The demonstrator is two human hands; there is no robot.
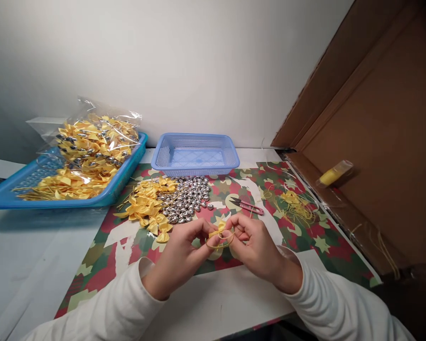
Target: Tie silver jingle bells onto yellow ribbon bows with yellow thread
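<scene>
A small yellow ribbon bow (220,227) is held up between my two hands, over the near part of the patterned sheet. My left hand (184,253) pinches its left side between thumb and fingertips. Closed thumb to fingers, my right hand (257,248) grips the thin yellow cord (224,246) at the bow's right side; the cord loops below the fingertips. Just beyond lie a heap of silver jingle bells (188,199) and a pile of yellow ribbon bows (145,203). Thread snips (247,206) rest past my right hand. My fingers partly hide the bow.
An open blue basket (195,171) stands at the back against the wall. To the left, a larger blue basket (102,199) bears bows and a clear bag (95,137) of bows with bells. Tangled yellow cord (300,210) lies right, near a cardboard panel (376,142).
</scene>
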